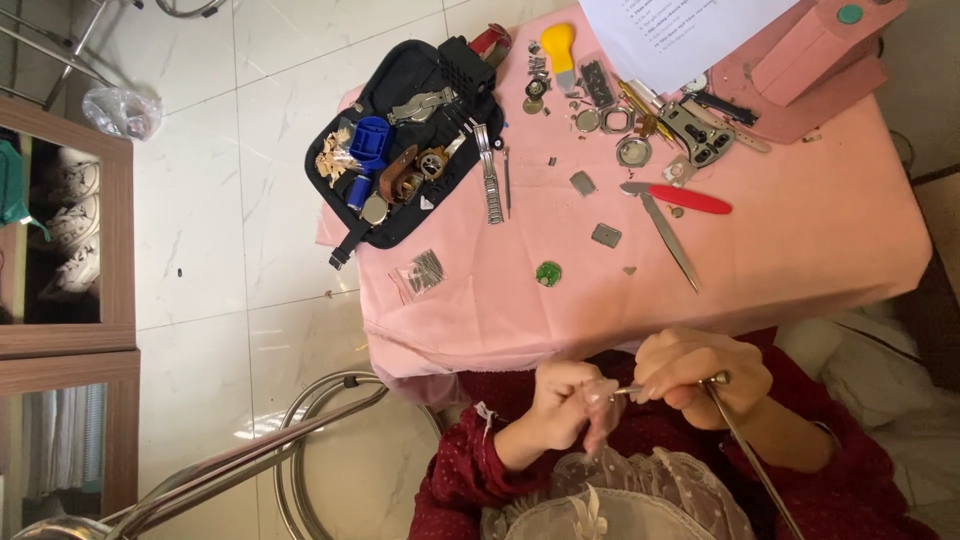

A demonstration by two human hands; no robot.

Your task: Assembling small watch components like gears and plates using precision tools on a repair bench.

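Both hands are held close together below the near edge of the pink-covered table (pixel 800 260). My right hand (pixel 695 375) grips a thin metal tool (pixel 745 450) whose long shaft runs down and to the right. My left hand (pixel 570 400) pinches a tiny part against the tool's tip; the part is too small to make out. Dark red dotted sleeves cover both arms.
On the table lie a black tool pouch (pixel 400 140) with a blue tool and watch straps, a metal watch band (pixel 490 180), a red-handled knife (pixel 685 200), tweezers (pixel 672 240), a small green part (pixel 548 273), a yellow tool (pixel 560 50), white paper (pixel 680 30), a pink case (pixel 815 60). A metal chair frame (pixel 320 420) stands at left.
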